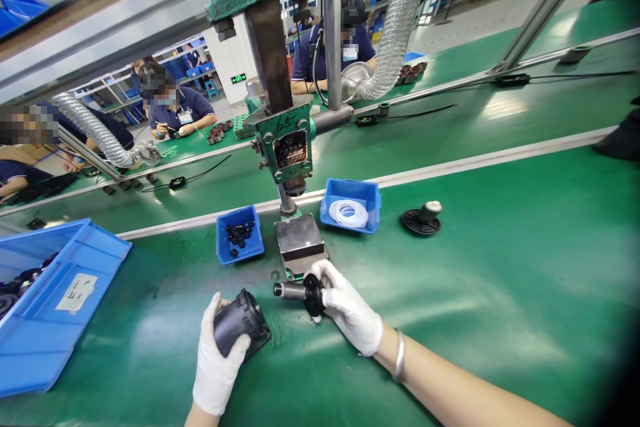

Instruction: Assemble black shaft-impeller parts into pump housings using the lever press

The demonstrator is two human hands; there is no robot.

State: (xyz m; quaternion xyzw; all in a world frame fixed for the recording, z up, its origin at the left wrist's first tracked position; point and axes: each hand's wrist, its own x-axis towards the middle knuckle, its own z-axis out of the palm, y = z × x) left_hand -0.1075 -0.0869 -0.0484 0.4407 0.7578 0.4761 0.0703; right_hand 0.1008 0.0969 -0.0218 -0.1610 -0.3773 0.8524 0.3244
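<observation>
Left hand [219,360] upright, fingers and thumb wrapped round black housing [241,325]; right hand [350,307] reaches in diagonally, fingers pinching shaft part's black disc [314,295].

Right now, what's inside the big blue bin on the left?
Visible in the blue bin: black parts, at least one round, plus some paler bits. The wall with the white label hides the bottom; the picture edge cuts off the rest. Can't count them.

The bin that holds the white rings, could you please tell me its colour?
The bin is blue; the head view shows it best.
</observation>
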